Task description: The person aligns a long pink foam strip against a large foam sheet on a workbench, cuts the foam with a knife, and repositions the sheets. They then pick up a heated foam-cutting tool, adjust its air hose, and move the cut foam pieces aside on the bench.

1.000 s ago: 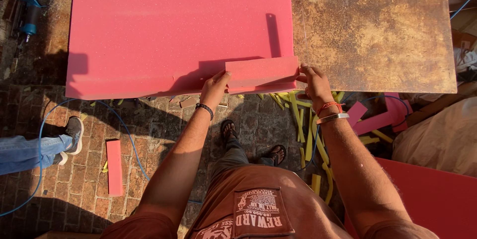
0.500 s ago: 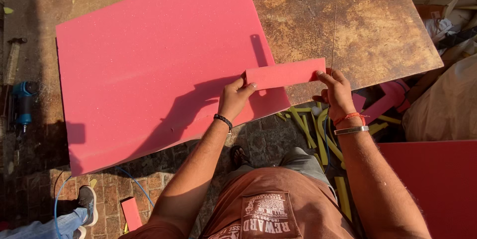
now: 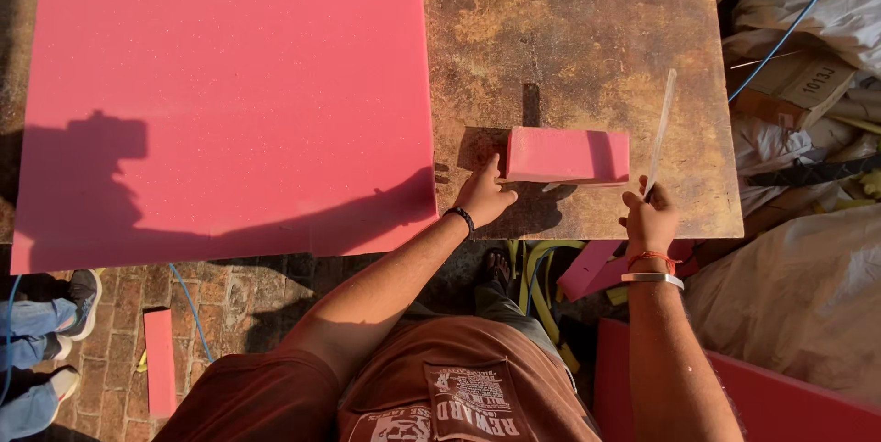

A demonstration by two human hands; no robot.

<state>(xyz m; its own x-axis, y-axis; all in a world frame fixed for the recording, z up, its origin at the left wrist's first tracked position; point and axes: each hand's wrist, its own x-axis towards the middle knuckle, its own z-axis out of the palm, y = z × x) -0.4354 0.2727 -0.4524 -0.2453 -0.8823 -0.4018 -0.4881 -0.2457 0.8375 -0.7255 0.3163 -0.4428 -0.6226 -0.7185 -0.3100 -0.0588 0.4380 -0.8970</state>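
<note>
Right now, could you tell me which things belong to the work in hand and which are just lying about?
In hand:
- foam block, touched by left hand
- long blade, held by right hand
- foam sheet on table

Lying about:
- foam offcut on the paving
- cardboard box
- blue cable
- pale sacks

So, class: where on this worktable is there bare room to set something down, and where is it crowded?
Bare room: the rusty tabletop beyond the small pink block, bordered by the large pink sheet on one side and the table's far and right edges. Crowded: the near edge, where the left hand, the block, and the right hand with its thin blade sit.
</note>
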